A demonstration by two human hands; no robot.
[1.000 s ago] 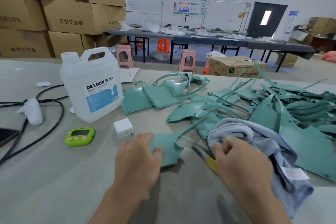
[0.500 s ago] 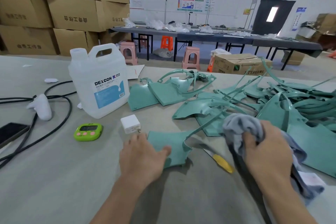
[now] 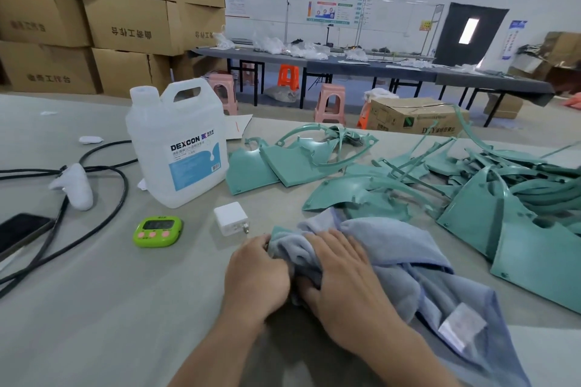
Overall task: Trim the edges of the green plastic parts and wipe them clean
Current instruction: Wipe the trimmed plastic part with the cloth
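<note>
At the near edge of the counter (image 3: 94, 308) both hands meet side by side. The right hand (image 3: 342, 280) lies on a grey-blue cloth (image 3: 393, 242) and grips it, thumb tucked into the folds. The left hand (image 3: 256, 273) curls against the cloth's left edge; whether it holds anything cannot be told. Beneath the cloth, the green part (image 3: 276, 231) shows one corner only.

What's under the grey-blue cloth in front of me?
A corner of a flat green plastic part shows at the far-left edge of the grey-blue towel cloth; anything else beneath is covered.
</note>
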